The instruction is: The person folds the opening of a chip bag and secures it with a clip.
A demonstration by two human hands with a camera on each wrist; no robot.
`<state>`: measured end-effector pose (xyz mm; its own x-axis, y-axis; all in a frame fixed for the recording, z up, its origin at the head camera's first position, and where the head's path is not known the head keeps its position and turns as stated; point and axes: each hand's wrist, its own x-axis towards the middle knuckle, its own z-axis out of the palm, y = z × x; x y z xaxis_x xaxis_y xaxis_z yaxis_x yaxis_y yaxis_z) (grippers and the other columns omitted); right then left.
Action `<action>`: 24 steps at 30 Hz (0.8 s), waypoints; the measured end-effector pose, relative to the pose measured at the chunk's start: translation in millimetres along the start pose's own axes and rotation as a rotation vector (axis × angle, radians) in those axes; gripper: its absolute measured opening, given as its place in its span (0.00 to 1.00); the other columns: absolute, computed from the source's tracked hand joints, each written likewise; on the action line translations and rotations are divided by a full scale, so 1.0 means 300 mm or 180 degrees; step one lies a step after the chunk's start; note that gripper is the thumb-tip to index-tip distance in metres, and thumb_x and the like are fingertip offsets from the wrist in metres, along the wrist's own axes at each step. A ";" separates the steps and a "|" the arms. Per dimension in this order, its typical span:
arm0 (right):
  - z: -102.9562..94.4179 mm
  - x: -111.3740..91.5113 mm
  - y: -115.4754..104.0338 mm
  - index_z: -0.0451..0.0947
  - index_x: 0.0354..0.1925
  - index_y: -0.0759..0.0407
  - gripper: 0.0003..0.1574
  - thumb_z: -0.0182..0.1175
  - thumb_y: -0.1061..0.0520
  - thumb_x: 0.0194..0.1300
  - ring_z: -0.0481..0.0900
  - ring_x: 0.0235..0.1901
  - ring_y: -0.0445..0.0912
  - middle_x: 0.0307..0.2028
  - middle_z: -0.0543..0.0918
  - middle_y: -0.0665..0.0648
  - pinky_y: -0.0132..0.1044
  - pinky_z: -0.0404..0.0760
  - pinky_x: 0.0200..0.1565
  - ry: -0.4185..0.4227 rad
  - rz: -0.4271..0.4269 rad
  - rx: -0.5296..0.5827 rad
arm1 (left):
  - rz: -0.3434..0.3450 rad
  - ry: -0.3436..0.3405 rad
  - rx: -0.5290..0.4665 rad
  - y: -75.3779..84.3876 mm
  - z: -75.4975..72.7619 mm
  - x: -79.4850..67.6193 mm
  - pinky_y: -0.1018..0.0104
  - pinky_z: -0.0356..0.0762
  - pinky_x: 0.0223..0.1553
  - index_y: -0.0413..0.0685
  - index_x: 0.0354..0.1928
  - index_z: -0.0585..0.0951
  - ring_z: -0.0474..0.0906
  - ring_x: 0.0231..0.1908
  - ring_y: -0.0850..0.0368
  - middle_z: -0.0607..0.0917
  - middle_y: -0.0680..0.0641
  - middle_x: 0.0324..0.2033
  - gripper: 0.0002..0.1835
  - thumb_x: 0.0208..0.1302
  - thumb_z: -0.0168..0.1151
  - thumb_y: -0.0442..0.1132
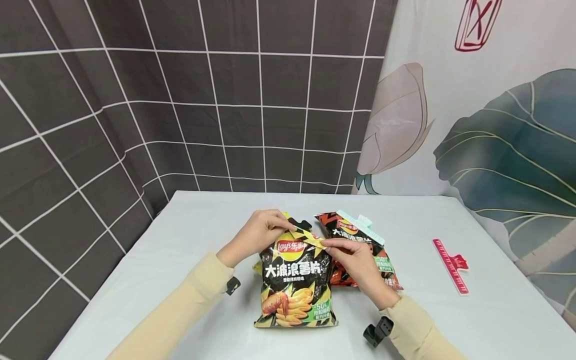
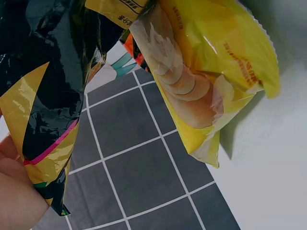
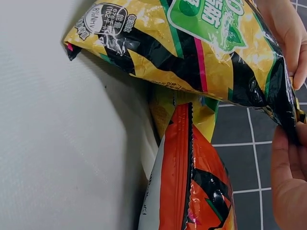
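A black and yellow Lay's chip bag (image 1: 290,272) stands upright on the white table, its printed front facing me. My left hand (image 1: 261,232) pinches the left end of its folded-over top edge (image 1: 310,239). At the other end of the fold, my right hand (image 1: 357,262) pinches the top right corner between thumb and fingers. Right behind is a yellow chip bag (image 2: 225,52), mostly hidden in the head view, with a black bag clip (image 1: 300,224) showing above it. To the right leans a red and black Lay's bag (image 1: 388,275), a light blue bag clip (image 1: 362,227) across its top.
A red bag clip (image 1: 451,267) lies on the table (image 1: 202,310) to the right of the bags. Dark gridded cloth (image 1: 234,125) hangs behind and at the left, and a printed floral cloth (image 1: 405,175) at the right. Each wrist wears a small black camera.
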<state>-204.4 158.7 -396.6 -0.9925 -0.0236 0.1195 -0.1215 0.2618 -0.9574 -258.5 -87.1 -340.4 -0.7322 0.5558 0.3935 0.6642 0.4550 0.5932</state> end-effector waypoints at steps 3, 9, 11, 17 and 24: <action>0.001 0.001 0.001 0.85 0.46 0.60 0.14 0.64 0.61 0.61 0.81 0.41 0.35 0.49 0.85 0.59 0.28 0.80 0.40 0.0005 -0.0006 -0.0004 | -0.0008 0.0004 -0.0005 -0.002 0.002 0.000 0.71 0.76 0.35 0.48 0.39 0.89 0.78 0.35 0.62 0.86 0.52 0.35 0.12 0.63 0.58 0.27; 0.005 -0.001 -0.001 0.85 0.46 0.59 0.14 0.64 0.61 0.61 0.80 0.44 0.31 0.50 0.85 0.58 0.27 0.79 0.44 0.0033 0.0014 -0.0045 | -0.0045 -0.0006 0.0024 -0.003 0.005 0.002 0.72 0.76 0.34 0.47 0.39 0.89 0.77 0.34 0.62 0.85 0.51 0.35 0.13 0.62 0.58 0.26; 0.007 -0.001 -0.001 0.85 0.46 0.59 0.13 0.64 0.62 0.61 0.79 0.44 0.30 0.50 0.85 0.58 0.27 0.79 0.44 0.0039 0.0022 -0.0056 | -0.0041 -0.0005 0.0035 -0.001 0.006 0.003 0.72 0.76 0.34 0.47 0.39 0.89 0.77 0.34 0.62 0.85 0.51 0.35 0.13 0.62 0.58 0.26; 0.009 -0.003 -0.002 0.86 0.45 0.58 0.13 0.64 0.63 0.61 0.79 0.46 0.30 0.51 0.84 0.58 0.26 0.79 0.44 0.0045 0.0021 -0.0102 | -0.0053 -0.0021 0.0094 0.003 0.007 0.002 0.73 0.74 0.32 0.46 0.39 0.88 0.75 0.32 0.63 0.85 0.51 0.37 0.14 0.61 0.56 0.25; 0.006 -0.007 -0.010 0.86 0.46 0.55 0.14 0.64 0.60 0.60 0.79 0.50 0.38 0.50 0.85 0.55 0.27 0.78 0.45 0.0030 0.0048 -0.0196 | -0.0073 -0.0058 0.0057 0.010 0.004 -0.002 0.72 0.72 0.29 0.46 0.41 0.88 0.71 0.28 0.64 0.84 0.52 0.38 0.13 0.61 0.56 0.29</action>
<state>-202.0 156.1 -394.5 -0.9941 -0.0102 0.1081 -0.1056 0.3209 -0.9412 -255.9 -85.2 -339.9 -0.7445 0.5577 0.3670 0.6500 0.4799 0.5892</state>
